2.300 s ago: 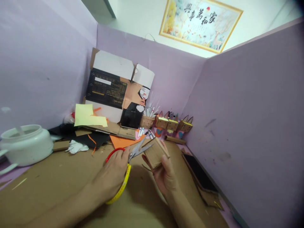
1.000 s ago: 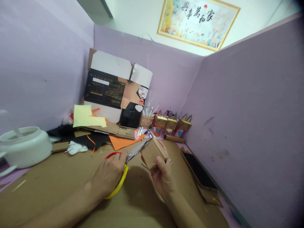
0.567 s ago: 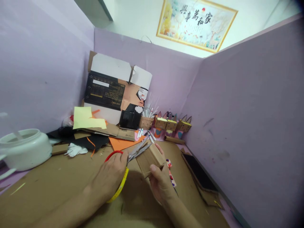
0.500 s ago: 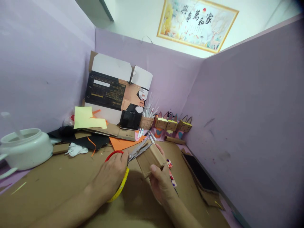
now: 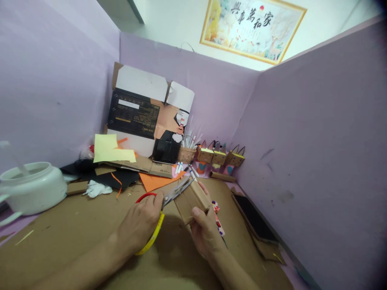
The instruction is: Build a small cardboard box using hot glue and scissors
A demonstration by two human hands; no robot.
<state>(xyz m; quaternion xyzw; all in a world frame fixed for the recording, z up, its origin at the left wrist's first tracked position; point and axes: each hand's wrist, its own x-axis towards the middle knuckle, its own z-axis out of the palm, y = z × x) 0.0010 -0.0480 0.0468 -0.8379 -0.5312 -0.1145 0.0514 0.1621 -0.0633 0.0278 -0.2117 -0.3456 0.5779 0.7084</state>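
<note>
My left hand (image 5: pixel 145 221) is wrapped round the red handle of a pair of scissors (image 5: pixel 171 196). A yellow curved band (image 5: pixel 154 237) with small marks shows under that hand; how it is attached is hidden. The scissor blades reach to the right across the upper edge of a small brown cardboard box (image 5: pixel 193 201). My right hand (image 5: pixel 204 229) grips this box, thumb on the near side and fingers behind it. The box is held tilted above the cardboard-covered table (image 5: pixel 90 233).
On the left stands a white pot (image 5: pixel 36 189) beside a crumpled white glove-like piece (image 5: pixel 97 188). Behind are a flattened box (image 5: pixel 136 112), orange paper (image 5: pixel 154 181), a basket of markers (image 5: pixel 187 154) and cardboard animal figures (image 5: pixel 220 156). A phone (image 5: pixel 255 217) lies by the right wall.
The scissor blades have come closer together at the box's upper edge. Both hands keep nearly the same place, and the view has shifted slightly.
</note>
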